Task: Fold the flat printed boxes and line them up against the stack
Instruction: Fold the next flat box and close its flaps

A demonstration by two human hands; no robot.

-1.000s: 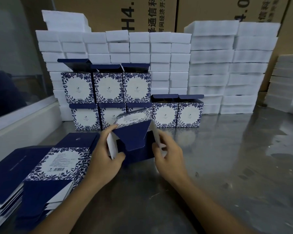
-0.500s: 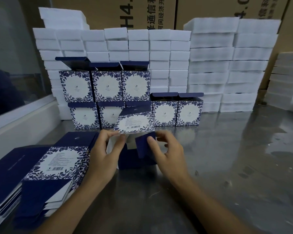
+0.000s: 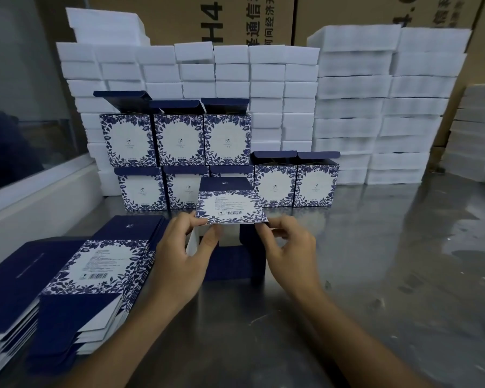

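A half-folded blue-and-white floral box (image 3: 230, 205) stands on the steel table in front of me, its barcode panel facing up. My left hand (image 3: 179, 259) pinches the panel's near left corner. My right hand (image 3: 289, 250) pinches its near right corner beside a navy flap. Behind it, several folded boxes (image 3: 177, 138) stand in two rows against the white foam stack (image 3: 266, 79), lids up. A pile of flat printed boxes (image 3: 95, 267) lies at my left.
More white foam blocks (image 3: 387, 107) are stacked at the back right and far right. Brown cartons (image 3: 235, 18) rise behind them. A glass partition with a white ledge (image 3: 39, 191) runs along the left. The steel table (image 3: 389, 261) is shiny and wet-looking to the right.
The box has been turned so the barcode panel faces up and now stands higher. Both hands shifted from its navy flaps to the panel's near corners.
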